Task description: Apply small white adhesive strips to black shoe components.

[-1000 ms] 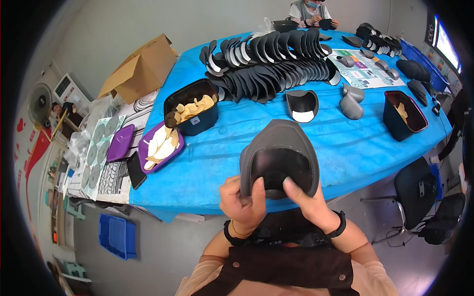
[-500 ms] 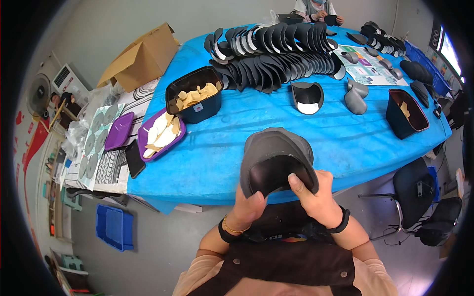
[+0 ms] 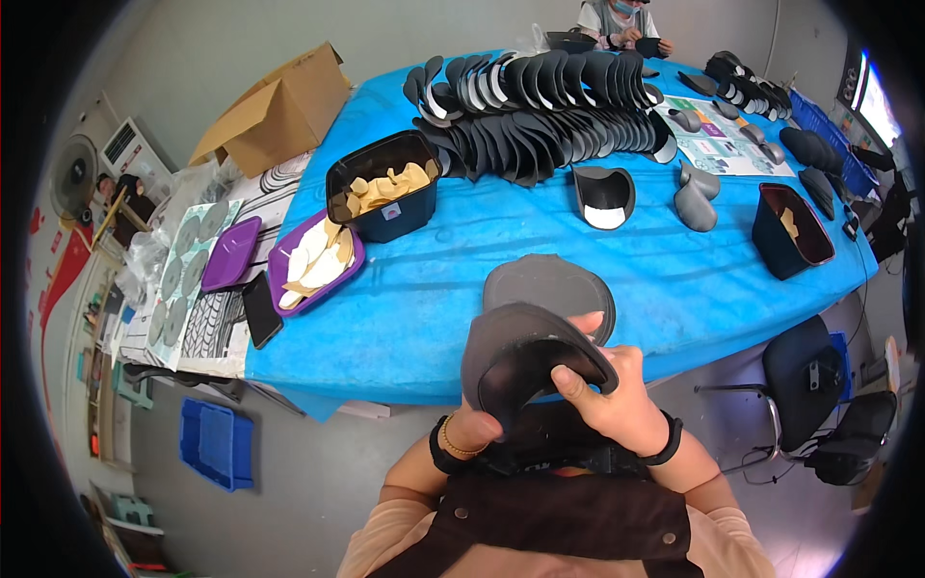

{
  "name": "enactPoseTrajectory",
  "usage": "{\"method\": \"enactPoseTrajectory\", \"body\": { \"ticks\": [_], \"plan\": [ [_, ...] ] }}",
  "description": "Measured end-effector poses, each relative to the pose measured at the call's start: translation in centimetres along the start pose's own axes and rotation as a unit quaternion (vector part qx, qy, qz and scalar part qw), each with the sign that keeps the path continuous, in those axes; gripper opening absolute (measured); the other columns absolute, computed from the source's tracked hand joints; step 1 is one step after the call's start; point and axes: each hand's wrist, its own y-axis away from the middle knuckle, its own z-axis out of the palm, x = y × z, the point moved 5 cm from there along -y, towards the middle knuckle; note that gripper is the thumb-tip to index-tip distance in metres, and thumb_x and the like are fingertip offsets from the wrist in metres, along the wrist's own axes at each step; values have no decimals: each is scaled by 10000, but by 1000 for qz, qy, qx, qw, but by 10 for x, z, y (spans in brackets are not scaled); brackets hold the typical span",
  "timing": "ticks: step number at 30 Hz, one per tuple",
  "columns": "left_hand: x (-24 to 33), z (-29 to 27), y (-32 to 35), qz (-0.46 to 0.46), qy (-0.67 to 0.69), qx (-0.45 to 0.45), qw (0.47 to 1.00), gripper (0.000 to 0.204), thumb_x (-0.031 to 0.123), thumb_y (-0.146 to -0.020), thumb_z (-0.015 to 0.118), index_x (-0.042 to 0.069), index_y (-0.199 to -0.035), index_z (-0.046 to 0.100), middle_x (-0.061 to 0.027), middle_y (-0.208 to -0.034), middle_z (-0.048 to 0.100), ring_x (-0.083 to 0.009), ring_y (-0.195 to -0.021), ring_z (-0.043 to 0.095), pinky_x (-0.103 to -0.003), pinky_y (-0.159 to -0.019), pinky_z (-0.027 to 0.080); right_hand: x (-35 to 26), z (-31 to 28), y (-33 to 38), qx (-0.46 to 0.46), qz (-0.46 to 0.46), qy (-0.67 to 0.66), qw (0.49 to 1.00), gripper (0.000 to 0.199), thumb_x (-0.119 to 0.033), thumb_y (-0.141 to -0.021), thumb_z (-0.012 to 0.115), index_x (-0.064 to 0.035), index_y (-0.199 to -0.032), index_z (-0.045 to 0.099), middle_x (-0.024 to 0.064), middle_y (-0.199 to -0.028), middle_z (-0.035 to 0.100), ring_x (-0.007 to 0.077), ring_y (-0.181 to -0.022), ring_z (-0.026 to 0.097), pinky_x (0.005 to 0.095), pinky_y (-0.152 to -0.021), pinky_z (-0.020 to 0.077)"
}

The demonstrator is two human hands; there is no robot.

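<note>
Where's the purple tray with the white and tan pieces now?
In the head view, the tray sits at the left edge of the blue tablecloth, between another purple tray and the left black bin.

At the frame's lower centre, a curved piece [image 3: 520, 326] lay between left hand [image 3: 477, 426] and right hand [image 3: 609, 390]; on the worktop [image 3: 405, 323] behind, stacked rows [image 3: 544, 144] spanned upper centre, a bin [image 3: 397, 222] to their lower left

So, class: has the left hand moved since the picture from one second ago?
Yes: the left hand has drawn back toward the person's body, judged against the near edge of the blue tablecloth.
</note>
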Motion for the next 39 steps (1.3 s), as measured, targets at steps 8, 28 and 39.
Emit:
{"method": "enactPoseTrajectory", "body": {
  "ticks": [8, 28, 39],
  "plan": [
    [6, -11, 7, 36, -130, 105, 985, 717, 280, -903, 681, -73, -1435, 356, -297, -1395, 473, -382, -1227, 550, -490, -1063, 416, 13, -5, 1, 32, 22, 31, 999, 217, -206, -880, 705, 10, -867, 689, 151, -682, 643, 307, -575, 641, 329, -527, 486],
    [38, -25, -1, -109, -159, 160, 968, 285, 76, -842, 745, -47, -1088, 667, -89, -936, 716, -84, -882, 638, -262, -752, 516, -20, -10, -9, 89, -131, 116, 981, 269, -25, -817, 675, -60, -1083, 655, 116, -792, 644, 314, -664, 646, 355, -570, 508],
    [54, -12, -15, -24, -586, 82, 806, 128, 119, -858, 731, 21, -865, 648, -127, -726, 677, -263, -615, 680, -302, -547, 496, -21, -12, -15, -6, -69, 179, 981, 216, -59, -818, 679, -78, -1025, 619, 126, -720, 591, 346, -633, 613, 398, -515, 466]
  ]
}}
